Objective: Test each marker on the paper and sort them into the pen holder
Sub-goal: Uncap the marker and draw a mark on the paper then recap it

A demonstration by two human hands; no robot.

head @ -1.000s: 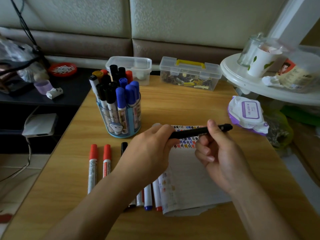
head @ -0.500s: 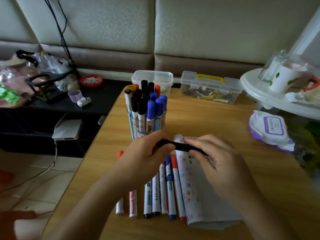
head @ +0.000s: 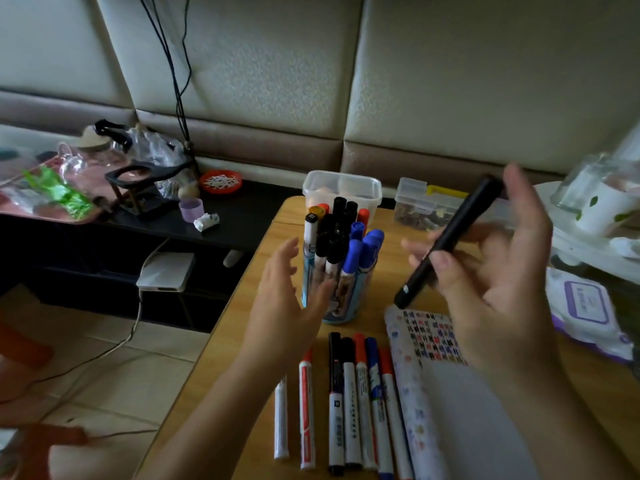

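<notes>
right hand (head: 491, 292) fingers clamped on black marker (head: 446, 240), tilted in air right of holder (head: 346, 306), left hand (head: 287, 306) fingers apart, holding nothing, just beside holder, 7 markers (head: 349, 403) in row on table (head: 242, 393), paper (head: 450, 410) beside them

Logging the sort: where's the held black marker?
Head view, right of centre: black marker in the right hand, above the patterned paper, beside the clear pen holder.

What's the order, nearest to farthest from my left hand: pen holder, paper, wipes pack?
1. Pen holder, just right of the left hand.
2. Paper, farther right and nearer the camera.
3. Wipes pack, at the far right.
</notes>
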